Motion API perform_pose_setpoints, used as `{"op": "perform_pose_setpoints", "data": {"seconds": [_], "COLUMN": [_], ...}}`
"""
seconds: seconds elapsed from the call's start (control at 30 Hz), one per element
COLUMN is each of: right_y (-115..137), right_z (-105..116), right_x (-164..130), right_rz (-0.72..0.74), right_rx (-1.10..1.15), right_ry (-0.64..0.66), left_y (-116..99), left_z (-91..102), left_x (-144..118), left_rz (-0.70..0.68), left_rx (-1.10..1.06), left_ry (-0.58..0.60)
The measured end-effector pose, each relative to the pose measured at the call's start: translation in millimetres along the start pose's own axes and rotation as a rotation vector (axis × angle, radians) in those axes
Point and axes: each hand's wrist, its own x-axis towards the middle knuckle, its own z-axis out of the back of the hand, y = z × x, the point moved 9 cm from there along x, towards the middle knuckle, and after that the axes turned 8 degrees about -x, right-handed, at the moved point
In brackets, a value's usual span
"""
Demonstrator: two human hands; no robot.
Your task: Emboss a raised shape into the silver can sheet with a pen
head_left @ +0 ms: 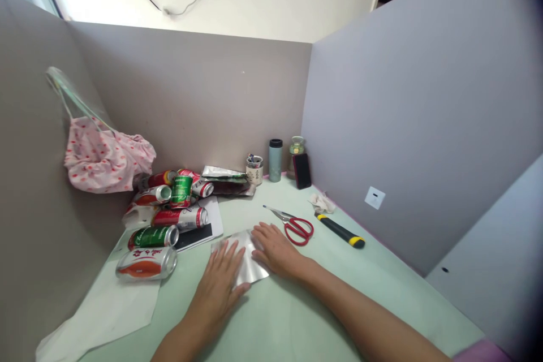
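Both hands lay flat on a silvery metal sheet on the pale green desk, between the pile of drink cans and the red-handled scissors. The step in hand looked like pressing the sheet flat. Any next move would likely call for steady downward pressure so the springy metal did not curl or slide.

The left hand rested palm down, fingers slightly spread, on the sheet's near-left part. The right hand covered its far-right edge, fingers extended and close together, forearm angled in from the lower right. A yellow-and-black utility knife lay beyond the scissors.
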Motion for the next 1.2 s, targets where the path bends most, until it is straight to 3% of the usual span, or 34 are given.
{"op": "perform_pose_setpoints", "data": {"seconds": [0.13, 0.27, 0.53, 0.83, 1.0, 1.2], "right_y": [-5.0, -7.8, -35.0, -108.9, -135.3, -131.5], "right_z": [-3.7, -1.1, 42.6, 89.9, 80.3, 44.6], "right_x": [-1.2, 0.6, 3.3, -13.2, -12.3, 5.4], "right_rz": [0.010, 0.010, -0.109, -0.452, -0.479, -0.413], "right_rx": [-0.026, -0.018, 0.032, -0.002, -0.118, -0.256], "right_ry": [0.033, 0.003, -0.275, -0.513, -0.428, -0.200], "left_y": [-5.9, -5.1, -5.4, -17.6, -20.4, -21.1], "left_z": [-20.6, -23.2, -10.1, 7.7, 21.2, 29.9], "left_x": [-7.1, -9.4, -2.6, -5.0, -4.7, -4.4], "left_rz": [-0.007, 0.017, -0.044, -0.089, -0.042, 0.004], "left_rx": [0.011, 0.030, 0.022, -0.069, -0.130, -0.204], "left_ry": [0.156, 0.178, 0.054, -0.092, -0.206, -0.262]}}
